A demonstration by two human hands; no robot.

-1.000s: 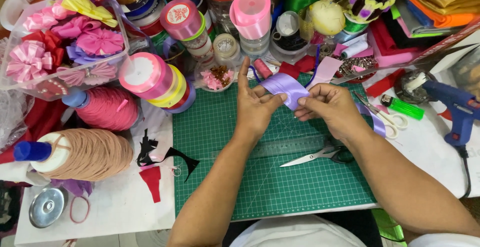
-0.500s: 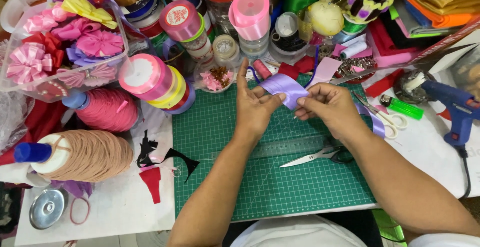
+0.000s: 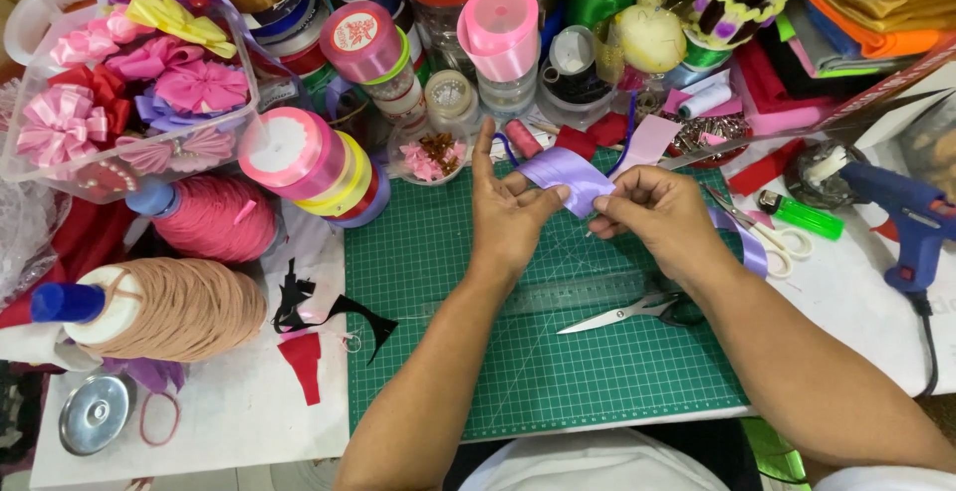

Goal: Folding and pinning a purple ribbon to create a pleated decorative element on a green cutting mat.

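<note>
Both hands hold a strip of lilac ribbon (image 3: 561,174) above the far part of a green cutting mat (image 3: 448,352). My left hand (image 3: 506,210) pinches the folded ribbon with thumb and fingers, index finger raised. My right hand (image 3: 659,214) grips the ribbon's near edge with its fingertips. The ribbon's free end trails past my right wrist (image 3: 742,247). Steel scissors (image 3: 637,310) lie open on the mat below my right hand, next to a clear ruler (image 3: 558,297).
Ribbon spools (image 3: 309,157), thread cones (image 3: 214,217) and a clear box of ribbon flowers (image 3: 119,93) crowd the left and back. A blue glue gun (image 3: 906,217), white-handled scissors (image 3: 782,242) and a green lighter (image 3: 802,217) lie right. Black and red scraps (image 3: 319,322) lie left of the mat.
</note>
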